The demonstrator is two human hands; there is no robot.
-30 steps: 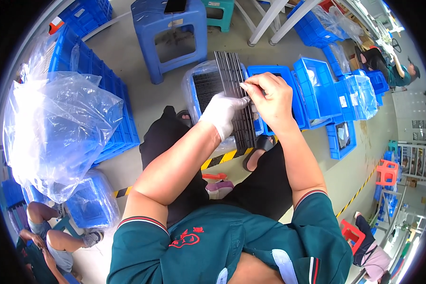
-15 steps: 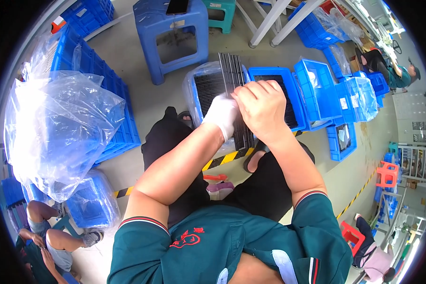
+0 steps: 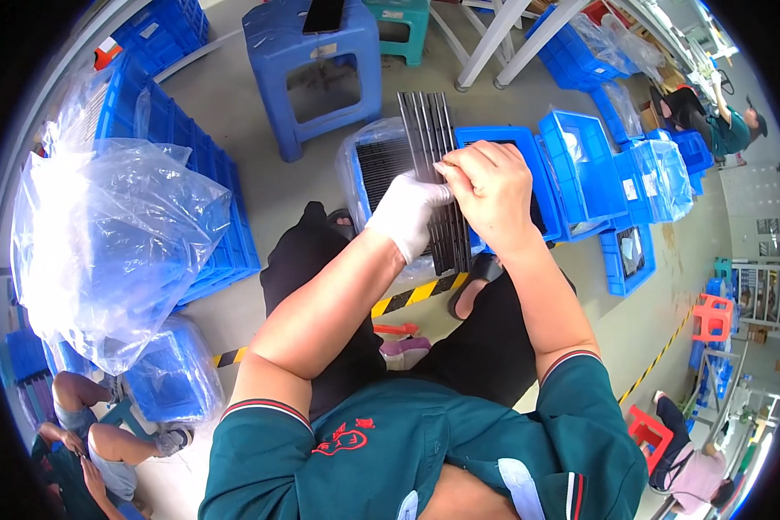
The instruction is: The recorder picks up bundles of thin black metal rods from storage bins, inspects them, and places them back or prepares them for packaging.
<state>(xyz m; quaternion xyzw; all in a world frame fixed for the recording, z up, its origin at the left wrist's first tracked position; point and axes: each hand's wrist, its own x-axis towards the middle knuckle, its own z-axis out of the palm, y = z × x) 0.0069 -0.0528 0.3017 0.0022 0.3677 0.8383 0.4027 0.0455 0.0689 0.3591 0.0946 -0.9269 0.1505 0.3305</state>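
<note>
My left hand [image 3: 407, 215], in a white glove, is closed around several long dark metal strips [image 3: 426, 130] standing side by side. Bare and bent at the fingers, my right hand [image 3: 492, 189] pinches at the right side of these strips with thumb and forefinger. What exactly the pinch holds is hidden; it touches the strips' edge. Below the hands, a plastic-lined blue crate [image 3: 348, 178] holds rows of similar dark strips. Another blue crate [image 3: 494, 133], also with dark strips inside, stands just to its right, partly covered by my right hand.
A blue stool [image 3: 308, 65] with a black phone [image 3: 324, 15] stands ahead. Stacked blue crates [image 3: 221, 186] under clear plastic bags [image 3: 121, 234] rise at left. More blue bins [image 3: 581, 169] stand right. One person [image 3: 95, 451] sits lower left; others are at the far right.
My right hand has shifted slightly right and its fingers have opened a little from the strips. The strips have spread apart more at the top. My left hand keeps its hold.
</note>
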